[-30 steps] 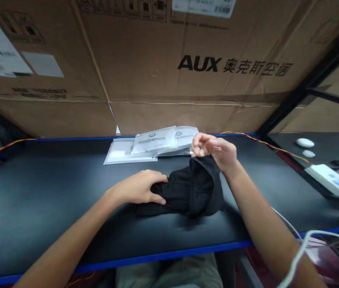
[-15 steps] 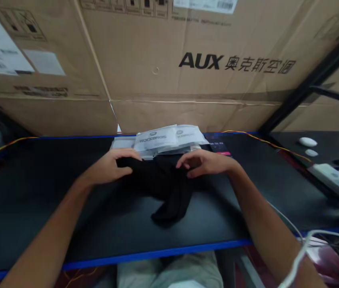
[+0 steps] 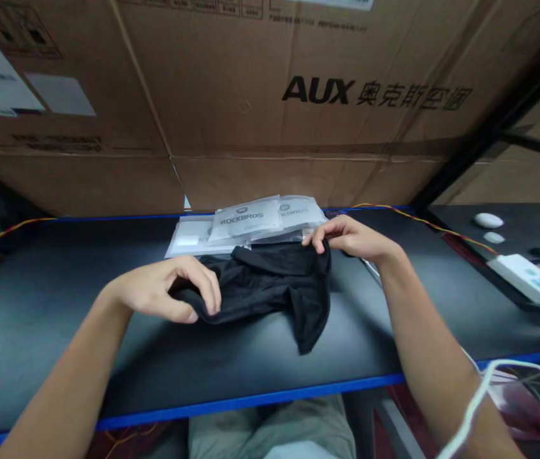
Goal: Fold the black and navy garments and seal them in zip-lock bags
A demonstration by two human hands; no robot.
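Note:
A black cloth lies bunched and partly spread on the dark table, one narrow end pointing toward the front edge. My left hand is closed on its left front edge, thumb and fingers pinching the fabric. At the cloth's upper right corner, my right hand pinches the fabric between thumb and fingers. Just behind the cloth lie flat plastic packets printed ROCKBROS, overlapping one another.
The table has a blue front edge. A large cardboard box stands behind it. To the right are a white box, small white objects and a white cable crossing near my right forearm.
The cloth has been spread wider. My left hand has moved nearer the front edge, my right hand back and to the right. The dark phone-like object behind the right hand no longer shows.

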